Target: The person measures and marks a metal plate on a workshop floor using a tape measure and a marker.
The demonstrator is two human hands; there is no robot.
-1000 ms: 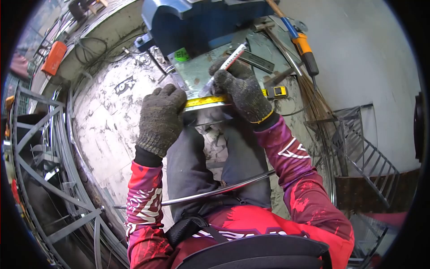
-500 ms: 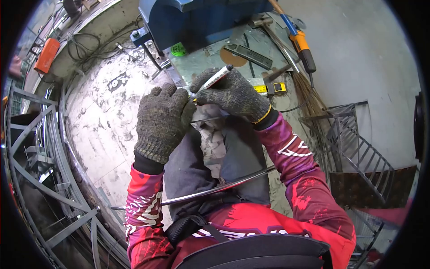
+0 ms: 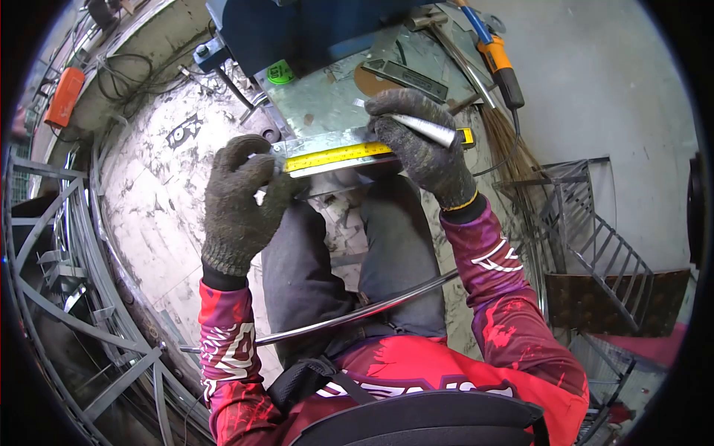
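Note:
Both hands wear dark knitted gloves. My left hand is at the left end of the extended yellow tape, its fingers curled near the tape's tip; what they grip is hidden. The tape lies along a pale metal strip at the table's near edge. A white marker is held in my right hand, which is by the tape's right part. The yellow and black tape case shows just beyond the right hand's wrist side.
A blue machine stands at the back of the worktable. On the table lie a steel bar, a brown disc and a hammer. An orange grinder is at right. Metal frames stand at left.
My hands have moved apart, the left one leftward and the right one rightward with the marker. More yellow tape now shows between them, and the view has shifted slightly.

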